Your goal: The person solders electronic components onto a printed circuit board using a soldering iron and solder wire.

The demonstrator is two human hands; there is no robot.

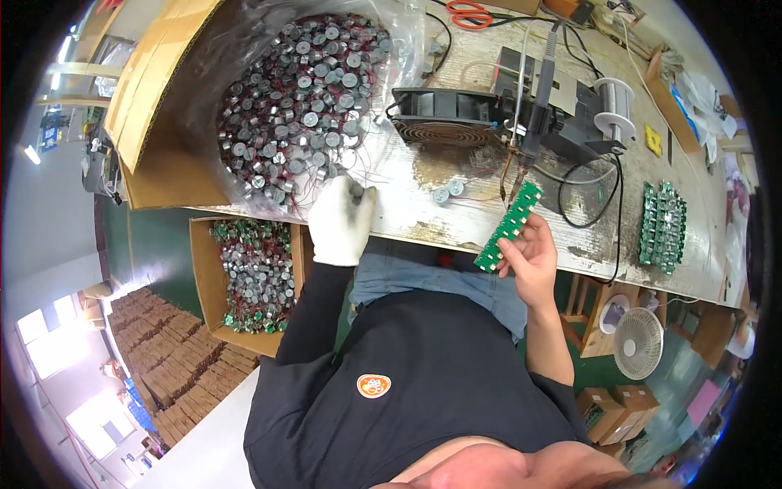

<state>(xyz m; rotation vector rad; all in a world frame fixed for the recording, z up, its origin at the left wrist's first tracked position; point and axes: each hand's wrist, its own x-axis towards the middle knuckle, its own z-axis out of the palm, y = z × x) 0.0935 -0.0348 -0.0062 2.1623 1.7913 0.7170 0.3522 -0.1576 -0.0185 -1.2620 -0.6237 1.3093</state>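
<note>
My right hand point(531, 259), bare, grips a long green circuit board strip point(511, 226) between thumb and fingers. The strip is tilted, its upper end just below the soldering iron tip point(505, 191). My left hand point(336, 224) wears a white glove with grey fingertips. Its fingers are curled together at the near right edge of a heap of small round silver motors point(305, 98) with red wires; what they hold, if anything, is hidden. Two loose motors point(449, 191) lie on the table between my hands.
A black fan point(446, 114) and a solder feeder with a solder spool point(614, 106) stand behind the strip. Stacked green boards point(661, 228) lie at right. Below the table's left edge sits a cardboard box point(202, 277) of wired parts. Orange-handled scissors point(469, 14) lie far back.
</note>
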